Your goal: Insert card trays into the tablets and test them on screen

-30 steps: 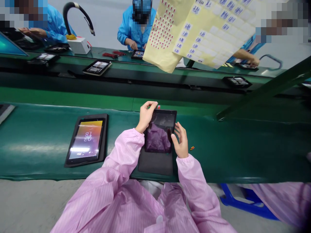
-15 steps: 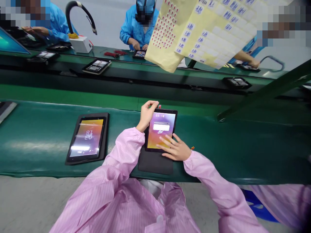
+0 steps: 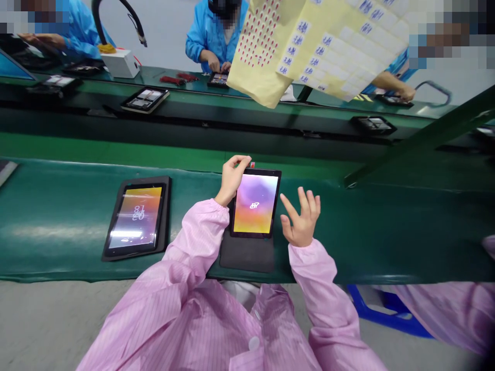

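A lit tablet [image 3: 254,203] with a purple-to-orange screen stands on a dark pad [image 3: 247,253] on the green belt [image 3: 69,221]. My left hand [image 3: 232,178] grips the tablet's top left corner, fingers curled over its edge beside a small red tab [image 3: 252,165]. My right hand [image 3: 301,216] hovers just right of the tablet, fingers spread and lifted, holding nothing. A second lit tablet [image 3: 136,216] lies in its dark case to the left on the same belt.
Yellow label sheets [image 3: 309,46] hang overhead at the back. Across the far belt, people in blue coats work on open devices [image 3: 145,99]. A white box with a black hose [image 3: 116,62] stands far left. A blue stool [image 3: 386,314] and another person's pink sleeve [image 3: 456,309] are at lower right.
The tablet's screen went from dark to lit, and its white notification box has gone. My right hand touched the screen half a second ago and has now lifted off to the right.
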A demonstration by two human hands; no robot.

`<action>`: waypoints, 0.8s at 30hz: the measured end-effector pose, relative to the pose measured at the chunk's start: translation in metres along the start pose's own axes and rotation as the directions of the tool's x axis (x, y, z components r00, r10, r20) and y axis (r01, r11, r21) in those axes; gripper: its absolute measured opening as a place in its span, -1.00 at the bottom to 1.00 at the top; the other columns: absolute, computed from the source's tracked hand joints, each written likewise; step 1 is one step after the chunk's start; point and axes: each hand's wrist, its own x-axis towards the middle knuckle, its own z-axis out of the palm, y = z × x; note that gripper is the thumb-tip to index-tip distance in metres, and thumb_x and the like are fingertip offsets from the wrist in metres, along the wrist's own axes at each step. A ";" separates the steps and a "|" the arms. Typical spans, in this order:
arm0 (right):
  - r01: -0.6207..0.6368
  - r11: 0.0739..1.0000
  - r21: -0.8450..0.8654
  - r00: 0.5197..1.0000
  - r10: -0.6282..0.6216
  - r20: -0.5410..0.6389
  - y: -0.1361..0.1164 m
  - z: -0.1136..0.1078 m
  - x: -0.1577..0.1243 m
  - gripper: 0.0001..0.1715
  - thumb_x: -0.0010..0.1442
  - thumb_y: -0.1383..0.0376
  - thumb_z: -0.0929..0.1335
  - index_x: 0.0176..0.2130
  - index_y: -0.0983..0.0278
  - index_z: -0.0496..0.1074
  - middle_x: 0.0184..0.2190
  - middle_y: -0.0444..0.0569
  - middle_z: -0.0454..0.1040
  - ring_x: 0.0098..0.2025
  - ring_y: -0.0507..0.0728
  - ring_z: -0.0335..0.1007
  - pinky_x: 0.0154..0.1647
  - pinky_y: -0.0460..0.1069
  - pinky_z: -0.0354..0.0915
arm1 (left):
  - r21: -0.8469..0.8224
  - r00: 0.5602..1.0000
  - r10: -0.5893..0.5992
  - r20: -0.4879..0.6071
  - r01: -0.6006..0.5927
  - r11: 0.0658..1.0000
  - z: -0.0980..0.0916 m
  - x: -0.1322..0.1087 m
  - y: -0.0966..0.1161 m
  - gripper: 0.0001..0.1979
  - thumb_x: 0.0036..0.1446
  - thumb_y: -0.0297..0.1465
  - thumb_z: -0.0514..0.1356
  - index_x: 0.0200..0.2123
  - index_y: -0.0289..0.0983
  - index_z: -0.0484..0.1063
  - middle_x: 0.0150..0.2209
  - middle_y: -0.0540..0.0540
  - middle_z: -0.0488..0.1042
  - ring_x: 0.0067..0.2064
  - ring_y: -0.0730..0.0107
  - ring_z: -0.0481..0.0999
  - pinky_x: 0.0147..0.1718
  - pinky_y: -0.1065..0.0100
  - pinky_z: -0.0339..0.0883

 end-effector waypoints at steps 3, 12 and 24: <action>-0.092 0.995 0.043 0.996 0.091 0.012 -0.016 0.003 -0.010 -0.47 0.36 0.12 0.13 0.19 0.21 0.35 0.34 0.11 0.08 0.36 0.33 -0.02 0.31 0.34 -0.03 | 0.012 1.000 0.004 0.000 -0.004 1.000 -0.001 -0.001 0.001 -0.86 0.06 -0.31 0.27 -0.43 -0.26 0.52 -0.41 -0.02 0.49 -0.32 0.45 0.45 -0.25 0.41 0.29; -0.125 0.990 0.068 0.992 0.124 0.013 -0.053 0.010 -0.002 -0.52 0.34 0.20 0.18 0.16 0.30 0.36 0.12 0.17 0.40 0.24 0.26 0.23 0.33 0.31 -0.01 | -0.009 1.000 -0.005 0.006 0.005 1.000 0.000 -0.001 0.001 -0.87 0.06 -0.33 0.28 -0.46 -0.27 0.50 -0.43 0.00 0.47 -0.34 0.47 0.43 -0.23 0.40 0.27; -0.089 0.996 0.027 0.993 0.087 0.083 -0.068 0.026 0.028 -0.42 0.34 0.15 0.18 0.28 0.27 0.22 0.21 0.12 0.34 0.28 0.25 0.18 0.38 0.29 -0.18 | 0.001 1.000 -0.009 0.000 0.009 1.000 0.002 -0.003 0.006 -0.88 0.05 -0.36 0.26 -0.47 -0.27 0.49 -0.45 0.01 0.46 -0.34 0.47 0.44 -0.24 0.41 0.29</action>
